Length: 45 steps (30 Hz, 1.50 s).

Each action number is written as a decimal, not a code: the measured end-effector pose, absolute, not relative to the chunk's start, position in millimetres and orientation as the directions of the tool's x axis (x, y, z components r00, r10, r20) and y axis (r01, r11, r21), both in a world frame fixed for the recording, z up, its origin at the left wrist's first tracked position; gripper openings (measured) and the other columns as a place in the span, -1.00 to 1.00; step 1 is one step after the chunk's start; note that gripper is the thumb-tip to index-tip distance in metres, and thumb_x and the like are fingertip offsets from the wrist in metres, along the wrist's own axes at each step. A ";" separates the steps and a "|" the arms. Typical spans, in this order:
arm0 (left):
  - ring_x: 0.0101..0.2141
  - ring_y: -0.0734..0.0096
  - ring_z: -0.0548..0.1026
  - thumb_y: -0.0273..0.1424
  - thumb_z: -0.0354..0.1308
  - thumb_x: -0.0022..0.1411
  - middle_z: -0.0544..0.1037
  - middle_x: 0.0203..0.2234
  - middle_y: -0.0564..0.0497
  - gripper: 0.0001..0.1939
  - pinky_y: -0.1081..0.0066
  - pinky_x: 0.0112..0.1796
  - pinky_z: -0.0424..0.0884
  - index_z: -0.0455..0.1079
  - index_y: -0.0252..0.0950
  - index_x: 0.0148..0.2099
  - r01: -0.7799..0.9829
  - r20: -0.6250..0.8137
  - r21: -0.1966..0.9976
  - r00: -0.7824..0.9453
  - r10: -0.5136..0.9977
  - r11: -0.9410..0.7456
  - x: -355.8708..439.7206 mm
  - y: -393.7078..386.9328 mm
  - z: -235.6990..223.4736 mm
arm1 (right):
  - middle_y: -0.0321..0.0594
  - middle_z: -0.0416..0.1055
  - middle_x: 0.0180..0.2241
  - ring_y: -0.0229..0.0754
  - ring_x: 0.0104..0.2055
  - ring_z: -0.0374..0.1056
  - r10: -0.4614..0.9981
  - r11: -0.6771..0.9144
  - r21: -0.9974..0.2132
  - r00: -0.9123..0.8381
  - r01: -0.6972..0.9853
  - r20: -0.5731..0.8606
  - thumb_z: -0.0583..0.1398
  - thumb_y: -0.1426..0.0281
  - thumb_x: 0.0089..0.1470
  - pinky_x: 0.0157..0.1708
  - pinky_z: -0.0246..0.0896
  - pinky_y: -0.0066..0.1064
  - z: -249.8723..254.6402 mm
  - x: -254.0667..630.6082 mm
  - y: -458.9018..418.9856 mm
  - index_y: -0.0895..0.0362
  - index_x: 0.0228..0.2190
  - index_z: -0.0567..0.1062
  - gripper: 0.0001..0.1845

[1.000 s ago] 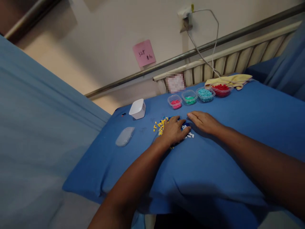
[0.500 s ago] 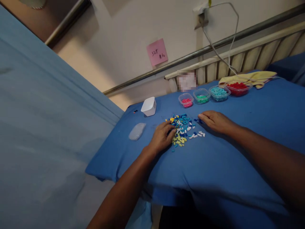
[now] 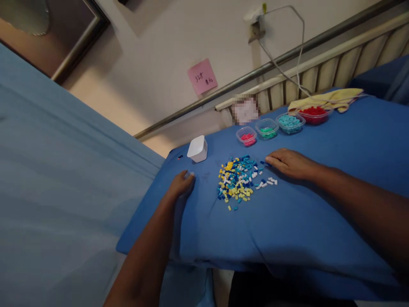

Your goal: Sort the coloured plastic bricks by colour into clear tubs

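Observation:
My left hand (image 3: 182, 183) is closed on a clear plastic container (image 3: 191, 174), left of the pile; most of the container is hidden behind the fingers. A loose pile of small plastic pieces (image 3: 238, 181) in yellow, white, light blue and dark blue lies on the blue cloth. To its right, my right hand (image 3: 286, 163) rests on its side with fingers together, curled over a few dark blue pieces (image 3: 263, 162) that show at the fingertips. How many are under the palm is hidden. Several white pieces (image 3: 267, 182) lie just in front of this hand.
Behind the pile stand clear tubs of pink (image 3: 247, 139), green (image 3: 267, 132), light blue (image 3: 289, 123) and red pieces (image 3: 314, 114). A white tub (image 3: 197, 149) sits at the back left. A yellow cloth (image 3: 329, 100) and a white cable (image 3: 300, 64) are by the wall; a blue curtain (image 3: 64, 170) hangs left.
My left hand has moved left from the pile to the clear container and closed on it. The right hand stays in about the same place. The view has shifted slightly.

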<state>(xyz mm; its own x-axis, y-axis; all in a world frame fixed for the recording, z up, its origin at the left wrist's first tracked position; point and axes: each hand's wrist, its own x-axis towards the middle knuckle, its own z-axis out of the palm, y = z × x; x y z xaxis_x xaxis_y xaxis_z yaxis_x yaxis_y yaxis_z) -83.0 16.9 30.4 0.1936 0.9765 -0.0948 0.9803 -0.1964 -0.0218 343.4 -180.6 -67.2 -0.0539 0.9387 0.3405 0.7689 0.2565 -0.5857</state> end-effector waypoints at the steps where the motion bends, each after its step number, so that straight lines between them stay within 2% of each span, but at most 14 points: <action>1: 0.42 -0.08 0.43 0.00 -0.04 0.55 0.41 0.46 -0.35 -0.23 0.14 0.33 0.37 0.26 -0.41 0.56 0.983 -0.096 -0.036 0.177 0.979 -0.182 -82.3 17.6 27.7 | -0.06 0.61 -0.35 0.06 -0.24 0.49 0.939 0.258 -0.585 -0.058 0.769 0.338 -0.01 0.04 0.52 -0.14 0.30 -0.14 -67.2 344.2 -180.9 0.03 -0.41 0.53 -0.44; 7: 0.35 -0.37 0.44 0.19 -0.07 0.49 0.41 0.42 -0.47 -0.14 -0.09 0.25 0.39 0.29 -0.31 0.54 0.987 -0.067 -0.107 0.112 0.991 -0.119 -80.1 4.5 12.3 | -0.03 0.72 -0.13 0.13 -0.06 0.57 0.937 0.268 -0.616 -0.053 0.741 0.345 0.09 0.07 0.47 0.03 0.40 -0.04 -71.3 347.4 -183.4 0.05 -0.17 0.70 -0.53; 19: 0.24 -0.39 0.51 0.03 -0.15 0.58 0.52 0.27 -0.49 -0.31 -0.16 0.20 0.42 0.40 -0.34 0.41 0.976 0.017 -0.159 0.155 0.988 -0.151 -84.9 17.1 8.9 | -0.03 0.72 -0.06 0.15 0.01 0.60 0.921 0.261 -0.579 -0.018 0.772 0.390 0.13 0.10 0.45 0.11 0.47 0.03 -72.1 342.9 -189.5 0.06 -0.11 0.72 -0.56; 21: 0.28 -0.44 0.48 0.05 -0.13 0.57 0.49 0.31 -0.53 -0.29 -0.26 0.25 0.37 0.40 -0.37 0.41 0.976 0.035 -0.152 0.160 0.987 -0.153 -85.8 18.4 10.9 | -0.02 0.72 -0.05 0.15 0.02 0.60 0.924 0.234 -0.596 0.016 0.768 0.382 0.15 0.10 0.44 0.11 0.48 0.02 -73.6 341.6 -190.0 0.06 -0.09 0.72 -0.58; 23: 0.42 -0.49 0.32 0.06 -0.12 0.57 0.32 0.46 -0.55 -0.25 -0.42 0.35 0.17 0.31 -0.39 0.49 0.978 0.095 -0.148 0.163 0.982 -0.148 -82.6 14.7 11.1 | -0.03 0.72 0.00 0.16 0.05 0.61 0.930 0.181 -0.641 0.082 0.746 0.359 0.19 0.09 0.41 0.12 0.48 0.02 -75.0 340.9 -187.9 0.06 -0.04 0.72 -0.59; 25: 0.54 -0.40 0.12 0.04 -0.13 0.59 0.12 0.57 -0.50 -0.22 -0.45 0.44 -0.05 0.20 -0.39 0.56 0.972 0.193 -0.110 0.227 0.955 -0.209 -72.7 5.5 9.7 | -0.03 0.72 0.02 0.15 0.05 0.63 0.929 0.090 -0.727 0.205 0.681 0.307 0.23 0.09 0.38 0.12 0.50 -0.02 -73.6 341.2 -180.8 0.07 0.00 0.71 -0.59; 27: 0.57 -0.23 0.10 0.03 -0.16 0.61 0.12 0.60 -0.41 -0.23 -0.28 0.51 -0.05 0.18 -0.38 0.59 0.921 0.246 -0.011 0.381 0.891 -0.390 -55.2 -10.0 6.8 | 0.00 0.72 0.00 0.11 -0.02 0.66 0.913 0.005 -0.799 0.323 0.601 0.248 0.23 0.11 0.38 0.04 0.54 -0.09 -67.5 341.9 -167.9 0.13 0.07 0.67 -0.56; 30: 0.60 -0.01 0.06 0.19 -0.22 0.59 0.08 0.63 -0.28 -0.10 -0.03 0.54 0.04 0.05 -0.31 0.67 0.697 0.026 0.253 0.688 0.725 -0.671 -18.0 -44.9 0.0 | 0.04 0.71 0.01 0.03 -0.18 0.68 0.898 -0.055 -0.781 0.373 0.622 0.234 0.21 0.14 0.41 -0.08 0.55 -0.18 -51.4 339.8 -139.0 0.19 0.29 0.52 -0.43; 31: 0.62 -0.03 0.00 0.27 -0.19 0.55 -0.01 0.65 -0.25 -0.04 -0.06 0.54 0.03 -0.02 -0.24 0.69 0.627 -0.055 0.304 0.763 0.644 -0.717 -4.5 -58.1 -2.9 | 0.03 0.72 0.01 0.01 -0.21 0.68 0.898 -0.074 -0.746 0.369 0.662 0.239 0.22 0.14 0.42 -0.09 0.54 -0.19 -45.9 337.6 -127.9 0.18 0.35 0.46 -0.38; 33: 0.63 -0.15 -0.13 0.38 -0.06 0.45 -0.13 0.67 -0.24 0.06 -0.22 0.54 -0.04 -0.06 -0.12 0.71 0.530 -0.108 0.300 0.845 0.523 -0.793 20.7 -82.2 -9.7 | 0.00 0.73 -0.05 0.00 -0.23 0.68 0.904 -0.102 -0.702 0.360 0.705 0.231 0.23 0.15 0.43 -0.06 0.51 -0.20 -37.4 331.5 -105.5 0.19 0.41 0.40 -0.33; 35: 0.63 -0.26 -0.13 0.37 0.02 0.43 -0.11 0.66 -0.25 0.03 -0.34 0.52 -0.10 0.04 -0.10 0.68 0.490 -0.051 0.228 0.869 0.492 -0.841 41.3 -97.9 -16.7 | 0.02 0.74 -0.09 0.03 -0.18 0.67 0.910 -0.125 -0.675 0.355 0.727 0.214 0.23 0.16 0.43 -0.02 0.49 -0.20 -33.4 324.5 -85.4 0.23 0.39 0.45 -0.35; 38: 0.62 -0.23 -0.05 0.26 -0.05 0.53 0.01 0.65 -0.23 -0.13 -0.35 0.52 -0.08 0.17 -0.12 0.63 0.504 0.029 0.160 0.857 0.514 -0.849 60.8 -101.0 -23.9 | 0.14 0.72 -0.01 0.14 0.00 0.65 0.908 -0.160 -0.619 0.361 0.769 0.214 0.20 0.18 0.45 0.03 0.44 -0.17 -33.2 317.4 -66.4 0.27 0.18 0.63 -0.50; 41: 0.61 -0.22 -0.01 0.26 -0.17 0.57 0.06 0.64 -0.20 -0.15 -0.40 0.51 -0.07 0.16 -0.10 0.64 0.550 0.006 0.174 0.829 0.560 -0.817 68.8 -88.2 -24.3 | 0.19 0.70 0.01 0.22 0.05 0.62 0.904 -0.174 -0.560 0.357 0.810 0.235 0.13 0.19 0.48 0.03 0.41 -0.14 -34.1 318.3 -67.7 0.26 0.01 0.70 -0.54; 45: 0.61 -0.27 -0.02 0.19 -0.19 0.60 0.03 0.64 -0.23 -0.18 -0.40 0.51 -0.08 0.16 -0.17 0.64 0.665 -0.026 0.191 0.738 0.674 -0.722 66.0 -64.5 -21.0 | 0.07 0.72 -0.01 0.17 0.02 0.61 0.913 -0.143 -0.501 0.310 0.853 0.266 0.17 0.20 0.45 -0.01 0.37 -0.18 -31.8 327.1 -94.8 0.16 -0.02 0.71 -0.61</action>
<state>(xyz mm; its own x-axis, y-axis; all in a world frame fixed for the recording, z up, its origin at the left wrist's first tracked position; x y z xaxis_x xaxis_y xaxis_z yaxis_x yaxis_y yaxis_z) 66.0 -64.5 -21.0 0.7383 0.6740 -0.0257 0.6653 -0.7216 0.1913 327.1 -94.8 -31.8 0.3098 0.9128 0.2661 0.8532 -0.1434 -0.5015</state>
